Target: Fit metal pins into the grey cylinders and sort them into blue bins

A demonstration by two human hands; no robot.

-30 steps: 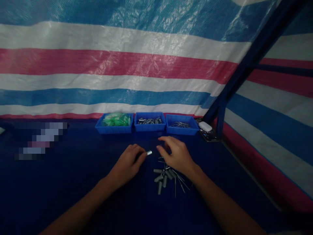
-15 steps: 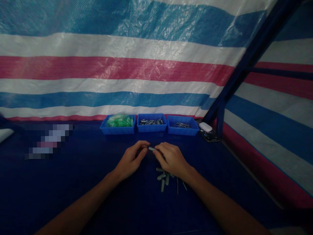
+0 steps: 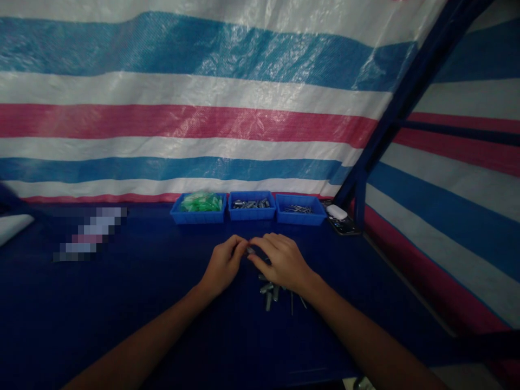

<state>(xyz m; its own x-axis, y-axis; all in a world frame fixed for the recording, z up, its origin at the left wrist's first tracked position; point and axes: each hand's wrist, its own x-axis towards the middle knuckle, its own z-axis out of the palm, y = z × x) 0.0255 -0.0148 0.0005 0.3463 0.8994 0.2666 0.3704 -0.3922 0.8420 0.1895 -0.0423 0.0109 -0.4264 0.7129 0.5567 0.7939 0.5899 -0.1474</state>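
Over the middle of the dark blue table, my two hands meet at the fingertips. My right hand grips a small silvery metal cylinder, mostly covered by its fingers. My left hand is closed, thumb and fingertips pressed together at the cylinder's left end; what they pinch is hidden. Below my right hand lies a loose pile of short metal cylinders, partly under the palm. Beside them are thin metal rods.
Three blue trays line the back: one with green plastic packets, one with metal cylinders, one with thin rods. Right of them a white case rests on a phone. Striped sheeting hangs behind.
My hands have come together, and the gap between their fingertips has closed. Less of the metal cylinder shows now. The view has shifted slightly.
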